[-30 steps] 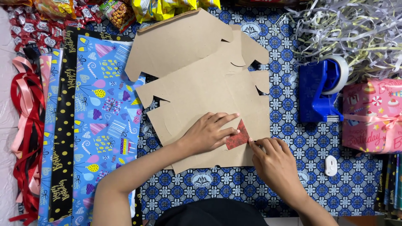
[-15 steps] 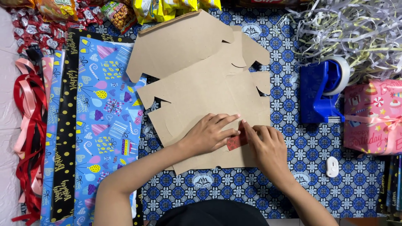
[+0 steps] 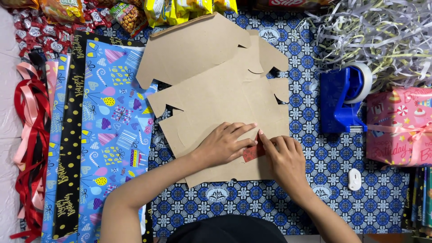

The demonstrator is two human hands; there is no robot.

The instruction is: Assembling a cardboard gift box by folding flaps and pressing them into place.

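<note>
Both forearms reach in from bottom, converging at centre. L hand (image 3: 223, 145) palm down, fingers spread flat, pointing right. R hand (image 3: 282, 154) curled, fingertips pinched, touching L fingertips.

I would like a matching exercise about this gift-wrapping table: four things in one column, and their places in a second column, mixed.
Things:
1. small red paper piece
2. blue tape dispenser
3. red and pink ribbons
4. pink wrapped gift box

Places:
A. at the far left edge of the table
B. between both hands, on the flat cardboard
C. at the right edge, tied with a ribbon
D. just right of the cardboard, below the shredded paper

Pairs: 1-B, 2-D, 3-A, 4-C
</note>
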